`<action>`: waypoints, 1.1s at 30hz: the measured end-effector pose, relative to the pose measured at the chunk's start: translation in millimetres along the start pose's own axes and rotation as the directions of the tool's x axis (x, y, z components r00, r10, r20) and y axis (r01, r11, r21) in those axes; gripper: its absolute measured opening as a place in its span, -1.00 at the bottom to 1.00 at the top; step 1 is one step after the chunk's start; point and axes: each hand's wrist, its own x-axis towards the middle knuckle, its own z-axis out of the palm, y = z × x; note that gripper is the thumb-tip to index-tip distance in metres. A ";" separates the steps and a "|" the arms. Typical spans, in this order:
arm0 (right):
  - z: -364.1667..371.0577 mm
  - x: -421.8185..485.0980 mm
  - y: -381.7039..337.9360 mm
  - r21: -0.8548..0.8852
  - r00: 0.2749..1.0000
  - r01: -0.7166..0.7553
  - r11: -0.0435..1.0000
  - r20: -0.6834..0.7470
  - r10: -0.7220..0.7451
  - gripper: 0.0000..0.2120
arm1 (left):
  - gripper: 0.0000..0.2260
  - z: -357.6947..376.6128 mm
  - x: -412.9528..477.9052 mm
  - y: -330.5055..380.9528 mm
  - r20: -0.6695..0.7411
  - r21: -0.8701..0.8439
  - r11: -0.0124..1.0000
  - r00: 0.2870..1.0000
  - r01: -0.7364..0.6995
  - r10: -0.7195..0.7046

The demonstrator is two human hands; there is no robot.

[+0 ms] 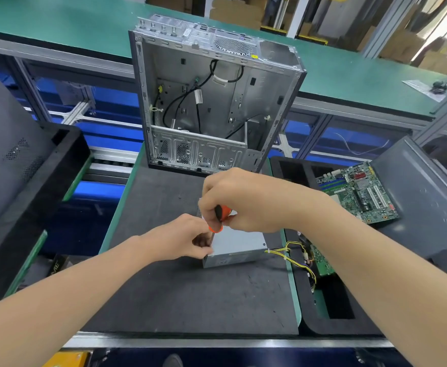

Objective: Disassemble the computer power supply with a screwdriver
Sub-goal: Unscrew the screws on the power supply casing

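1. The power supply (237, 247) is plain grey sheet metal, smooth, with a dull satin sheen.
2. The screwdriver (221, 214) has a glossy orange and black plastic handle. Its thin shaft looks like bare metal, though most of it is hidden.
3. The yellow and black wires (287, 251) have smooth plastic insulation.
4. The work mat (190, 287) is dark grey and matt, scuffed with fine pale scratches.
5. The computer case (259, 96) is unpainted sheet metal, stamped and perforated, faintly shiny.
6. The motherboard (360, 192) is a green circuit board with a slight gloss.
7. The side panel (415, 194) is grey painted metal, matt.
8. The bench top (71, 17) is smooth and green, with a soft sheen.
9. The cardboard boxes (233, 11) are brown and matt.
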 end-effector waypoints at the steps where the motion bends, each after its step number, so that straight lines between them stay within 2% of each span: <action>1: -1.9 0.9 -1.4 -0.018 0.999 0.011 1.000 0.041 -0.010 -0.63 | -0.81 0.1 0.0 -0.4 0.004 -0.005 1.000 1.000 0.001 -0.001; 3: -1.7 2.3 -0.9 -0.010 0.996 0.027 1.000 0.082 -0.026 -0.55 | -0.83 -0.1 0.0 -0.4 0.005 -0.026 1.000 1.000 0.003 -0.003; 4: 0.0 1.3 -0.4 0.027 0.997 0.025 0.999 0.073 -0.027 -0.58 | -0.84 0.0 0.0 0.0 0.010 -0.023 1.000 1.000 0.001 0.000; 6: 4.5 -1.1 -1.9 0.019 0.996 -0.094 0.995 -0.003 0.094 -0.87 | -0.85 -0.1 0.2 0.7 0.019 0.005 1.000 1.000 0.004 -0.004; 7: 7.6 -0.4 -2.2 -0.050 0.974 -0.220 0.974 -0.067 0.217 -0.78 | -0.84 0.1 -0.1 0.5 0.016 0.010 1.000 1.000 0.016 -0.016; 8: 11.3 0.0 -3.6 -0.137 0.926 -0.372 0.918 -0.130 0.355 -0.56 | -0.80 0.1 -0.4 0.3 0.009 0.007 1.000 0.999 0.030 -0.030; 9: 13.4 1.5 -6.7 -0.180 0.858 -0.511 0.841 -0.172 0.485 -0.43 | -0.76 0.0 -0.6 0.2 0.004 0.004 0.999 0.999 0.040 -0.040; 11: 19.2 7.1 -9.2 -0.151 0.774 -0.626 0.765 -0.242 0.585 -0.39 | -0.74 -0.3 -0.1 0.2 0.006 0.012 0.999 0.999 0.043 -0.043; 12: 21.5 8.4 -7.4 -0.117 0.763 -0.633 0.766 -0.261 0.591 -0.42 | -0.74 -0.6 0.0 0.7 0.008 0.010 0.999 0.999 0.042 -0.042; 15: 21.8 9.6 -5.1 -0.028 0.833 -0.518 0.855 -0.247 0.496 -0.63 | -0.73 -0.8 0.4 0.5 -0.003 -0.003 1.000 1.000 0.030 -0.030; 17: 18.8 8.3 -7.0 0.005 0.902 -0.385 0.923 -0.208 0.378 -0.81 | -0.69 -0.6 0.9 0.2 -0.007 -0.006 1.000 1.000 0.022 -0.022; 19: 14.5 6.6 -8.6 0.005 0.957 -0.252 0.968 -0.151 0.250 -0.91 | -0.69 -1.2 1.7 -0.6 -0.003 -0.005 1.000 1.000 0.010 -0.010; 21: 7.5 5.3 -9.7 0.019 0.990 -0.109 0.994 -0.084 0.110 -0.81 | -0.80 -1.3 1.1 0.0 0.029 -0.001 1.000 1.000 -0.004 0.004; 23: 1.0 4.9 -12.2 0.027 1.000 0.014 1.000 0.003 -0.014 -0.62 | -0.89 -0.4 -1.1 -1.3 0.062 -0.038 0.999 0.998 0.012 -0.009; 25: -2.2 4.8 -14.3 -0.004 0.992 0.089 0.996 0.090 -0.088 -0.51 | -0.83 0.9 -3.7 -2.3 0.046 -0.088 0.995 0.998 0.045 -0.041; 27: 1.3 2.4 -14.6 -0.011 0.990 0.090 0.996 0.111 -0.088 -0.61 | -0.70 1.5 -3.0 -1.2 0.033 -0.069 0.997 0.999 0.045 -0.042; 29: 9.0 1.0 -16.5 -0.078 0.996 -0.085 0.993 -0.039 0.082 -0.90 | -0.66 1.5 -1.6 2.2 0.041 -0.019 1.000 0.999 0.021 -0.020; 31: 16.5 2.4 -16.4 -0.209 0.908 -0.403 0.891 -0.214 0.360 -0.54 | -0.72 0.6 -1.8 3.7 0.039 0.009 0.999 0.999 0.034 -0.034; 33: 20.2 5.9 -18.2 -0.167 0.800 -0.587 0.792 -0.269 0.536 -0.41 | -0.73 0.0 -2.6 2.0 0.025 0.019 0.998 0.998 0.055 -0.055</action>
